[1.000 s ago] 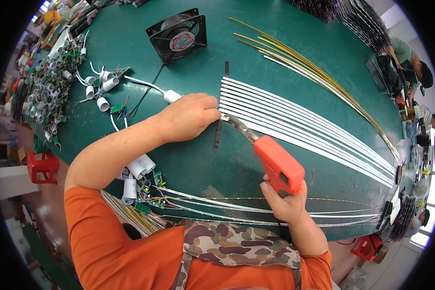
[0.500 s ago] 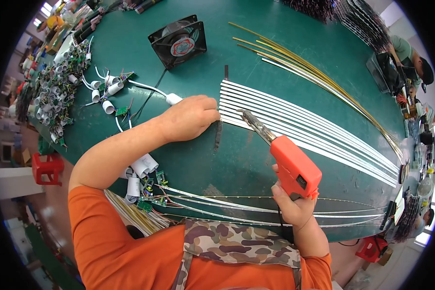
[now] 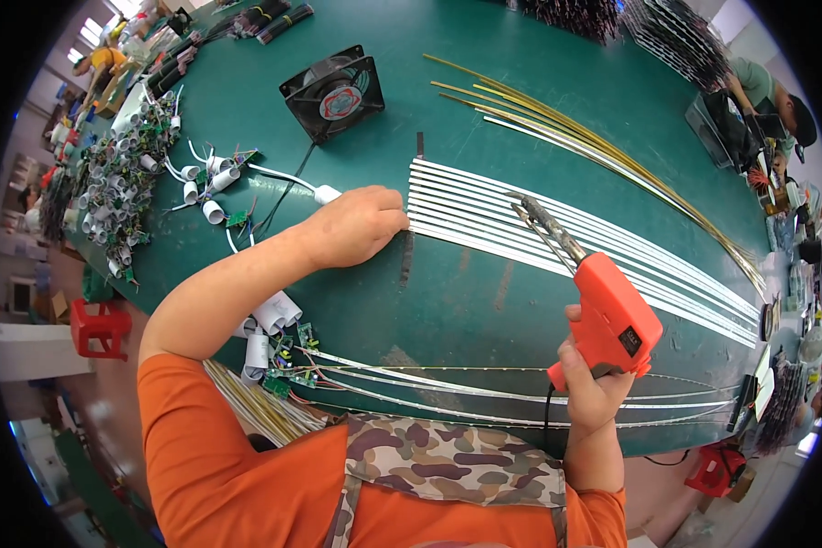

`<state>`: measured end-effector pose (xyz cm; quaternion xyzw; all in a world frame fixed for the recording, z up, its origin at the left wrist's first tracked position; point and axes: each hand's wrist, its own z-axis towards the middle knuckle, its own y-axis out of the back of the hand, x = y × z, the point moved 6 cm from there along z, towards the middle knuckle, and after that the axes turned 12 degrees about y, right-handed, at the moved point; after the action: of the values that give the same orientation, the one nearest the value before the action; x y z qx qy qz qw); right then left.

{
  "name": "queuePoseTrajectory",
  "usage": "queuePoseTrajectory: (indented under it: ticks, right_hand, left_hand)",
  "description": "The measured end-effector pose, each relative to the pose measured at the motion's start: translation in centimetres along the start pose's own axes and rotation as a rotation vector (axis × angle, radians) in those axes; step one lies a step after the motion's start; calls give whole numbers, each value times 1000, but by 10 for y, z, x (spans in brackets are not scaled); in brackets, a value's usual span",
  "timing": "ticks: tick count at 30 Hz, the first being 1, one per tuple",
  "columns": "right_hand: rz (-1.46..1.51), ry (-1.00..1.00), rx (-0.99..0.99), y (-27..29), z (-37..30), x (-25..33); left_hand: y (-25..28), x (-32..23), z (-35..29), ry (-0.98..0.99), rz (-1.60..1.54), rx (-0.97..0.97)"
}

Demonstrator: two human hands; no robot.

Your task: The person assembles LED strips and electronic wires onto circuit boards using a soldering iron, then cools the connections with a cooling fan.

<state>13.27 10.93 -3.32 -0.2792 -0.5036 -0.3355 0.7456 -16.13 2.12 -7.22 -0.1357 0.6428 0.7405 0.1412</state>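
My left hand (image 3: pixel 361 224) is closed, its fingertips at the left ends of several white LED strips (image 3: pixel 539 224) laid side by side; what it pinches is hidden. A white cable (image 3: pixel 283 173) with a white cylindrical end (image 3: pixel 326 194) runs up to the back of this hand. My right hand (image 3: pixel 595 388) grips a red soldering gun (image 3: pixel 619 310) by its handle. The gun's metal tip points up and left, over the strips. A dark strip (image 3: pixel 406 260) on the table lies just below my left fingertips.
A black fan (image 3: pixel 338 96) stands beyond my left hand. Circuit boards in white tubes (image 3: pixel 114 196) are heaped at left; more white tubes (image 3: pixel 274 315) lie beneath my left forearm. Yellowish strips (image 3: pixel 594 137) lie at the far right of the green table (image 3: pixel 484 320). Another person (image 3: pixel 776 100) is at right.
My right hand has drawn the soldering gun to the right and slightly down, away from my left fingertips. My left hand stays at the strip ends; the whole view has shifted slightly.
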Motion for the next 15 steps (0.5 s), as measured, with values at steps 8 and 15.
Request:
queuePoseTrajectory:
  ticks: [8, 15]
  right_hand:
    - [34, 27, -4, 9, 3, -6]
    - [21, 62, 29, 17, 5, -6]
  left_hand:
    - [27, -1, -8, -14, 84, -43]
    - [25, 32, -24, 143, 173, 44]
